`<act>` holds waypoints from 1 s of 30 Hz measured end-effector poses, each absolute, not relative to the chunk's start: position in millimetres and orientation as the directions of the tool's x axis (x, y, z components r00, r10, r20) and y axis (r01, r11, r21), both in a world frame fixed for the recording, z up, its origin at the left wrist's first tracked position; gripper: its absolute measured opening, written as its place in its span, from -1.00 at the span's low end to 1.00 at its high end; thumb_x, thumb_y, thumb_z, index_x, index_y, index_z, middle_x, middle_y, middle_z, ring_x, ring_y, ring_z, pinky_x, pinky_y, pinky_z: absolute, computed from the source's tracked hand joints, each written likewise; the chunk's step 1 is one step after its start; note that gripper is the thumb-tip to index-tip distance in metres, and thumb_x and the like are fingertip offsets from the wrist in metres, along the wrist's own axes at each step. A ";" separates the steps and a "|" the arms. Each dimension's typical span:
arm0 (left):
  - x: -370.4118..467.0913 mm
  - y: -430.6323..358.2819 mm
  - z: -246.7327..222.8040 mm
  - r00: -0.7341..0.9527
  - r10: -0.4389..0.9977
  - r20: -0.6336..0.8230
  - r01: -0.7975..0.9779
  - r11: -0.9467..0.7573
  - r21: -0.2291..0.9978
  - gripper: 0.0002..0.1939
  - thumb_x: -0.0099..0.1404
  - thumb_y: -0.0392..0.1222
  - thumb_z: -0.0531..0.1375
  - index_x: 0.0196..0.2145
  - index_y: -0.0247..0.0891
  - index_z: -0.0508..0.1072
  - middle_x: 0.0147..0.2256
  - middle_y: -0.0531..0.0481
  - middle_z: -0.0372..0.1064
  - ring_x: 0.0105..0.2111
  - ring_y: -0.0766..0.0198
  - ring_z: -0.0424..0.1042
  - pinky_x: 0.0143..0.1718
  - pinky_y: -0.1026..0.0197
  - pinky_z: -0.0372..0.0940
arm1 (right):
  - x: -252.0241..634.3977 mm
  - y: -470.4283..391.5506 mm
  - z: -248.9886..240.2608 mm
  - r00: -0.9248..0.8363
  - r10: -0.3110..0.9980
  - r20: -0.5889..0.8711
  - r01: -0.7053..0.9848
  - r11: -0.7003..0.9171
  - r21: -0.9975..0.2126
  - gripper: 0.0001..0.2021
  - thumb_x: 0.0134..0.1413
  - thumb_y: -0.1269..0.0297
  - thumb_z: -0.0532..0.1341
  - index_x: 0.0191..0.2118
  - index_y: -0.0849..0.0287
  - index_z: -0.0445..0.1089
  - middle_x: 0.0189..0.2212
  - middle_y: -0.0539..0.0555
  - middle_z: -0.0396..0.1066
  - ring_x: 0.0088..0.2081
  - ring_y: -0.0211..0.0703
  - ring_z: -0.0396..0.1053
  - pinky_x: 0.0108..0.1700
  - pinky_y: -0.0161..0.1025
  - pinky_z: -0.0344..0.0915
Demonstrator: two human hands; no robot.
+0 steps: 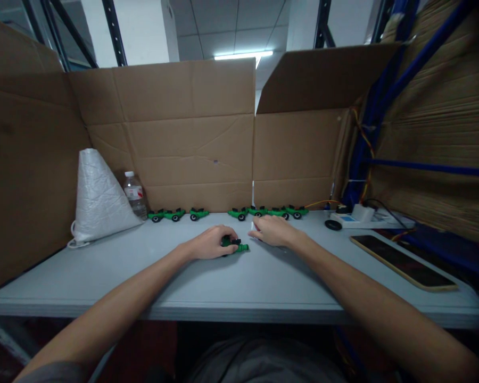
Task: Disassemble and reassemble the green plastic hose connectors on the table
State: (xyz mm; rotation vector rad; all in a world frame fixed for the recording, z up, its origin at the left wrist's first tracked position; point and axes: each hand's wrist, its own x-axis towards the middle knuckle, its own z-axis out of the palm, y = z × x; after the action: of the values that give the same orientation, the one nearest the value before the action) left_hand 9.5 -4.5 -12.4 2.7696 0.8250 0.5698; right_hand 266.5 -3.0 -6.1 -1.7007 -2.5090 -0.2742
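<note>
My left hand (211,242) is closed around a small green toy car (242,248) at the middle of the white table (175,282). Part of the car, with its black top, shows past my thumb and fingers. Just to the right, my right hand (274,231) is low over the tabletop with its fingers curled together. A thin pale edge with a hint of red shows at those fingertips, too small to name. The two hands are a short gap apart. Behind them, several more green toy cars (199,214) stand in a row along the cardboard wall.
Cardboard walls (191,133) enclose the back and left. At the left are a silvery white bag (99,197) and a water bottle (134,192). On the right lie a phone (403,262), a black ring (333,225) and a power strip (377,218) with cables, beside a blue frame (359,170).
</note>
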 end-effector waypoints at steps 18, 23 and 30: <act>13.6 -7.1 -9.5 0.749 0.588 0.306 0.437 -0.785 0.439 -0.67 0.40 0.05 0.30 -0.10 -0.28 0.61 -0.19 -0.07 0.59 -0.23 0.21 0.49 -0.18 0.22 0.29 | 240.2 2.3 -10.5 -0.042 0.726 0.686 0.141 0.684 -0.716 -0.60 0.40 -0.18 0.06 0.03 0.06 0.20 -0.40 -0.07 0.40 -0.60 -0.31 0.24 -0.57 -0.36 0.14; 16.2 -4.3 -13.5 0.757 0.579 0.302 0.398 -0.776 0.490 -0.65 0.39 0.08 0.32 -0.11 -0.29 0.60 -0.18 -0.07 0.60 -0.22 0.22 0.48 -0.14 0.21 0.30 | 226.1 -15.7 -13.3 -0.110 0.678 0.727 0.110 0.735 -0.669 -0.67 0.45 -0.10 0.08 0.03 0.04 0.22 -0.36 -0.05 0.41 -0.54 -0.32 0.30 -0.53 -0.38 0.20; 14.7 -0.9 -17.1 0.761 0.574 0.303 0.389 -0.777 0.494 -0.63 0.39 0.11 0.31 -0.15 -0.29 0.59 -0.21 -0.05 0.58 -0.25 0.23 0.46 -0.17 0.23 0.29 | 218.5 -21.3 -18.0 -0.199 0.638 0.744 0.146 0.770 -0.621 -0.73 0.46 -0.04 0.10 0.01 0.04 0.20 -0.36 -0.05 0.41 -0.55 -0.30 0.33 -0.56 -0.36 0.25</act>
State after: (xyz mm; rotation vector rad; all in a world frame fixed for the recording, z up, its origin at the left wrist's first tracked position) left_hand 14.7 -0.9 -17.1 2.5522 0.7330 0.6260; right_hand 218.5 -21.3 -18.0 -0.6172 -1.7425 0.5001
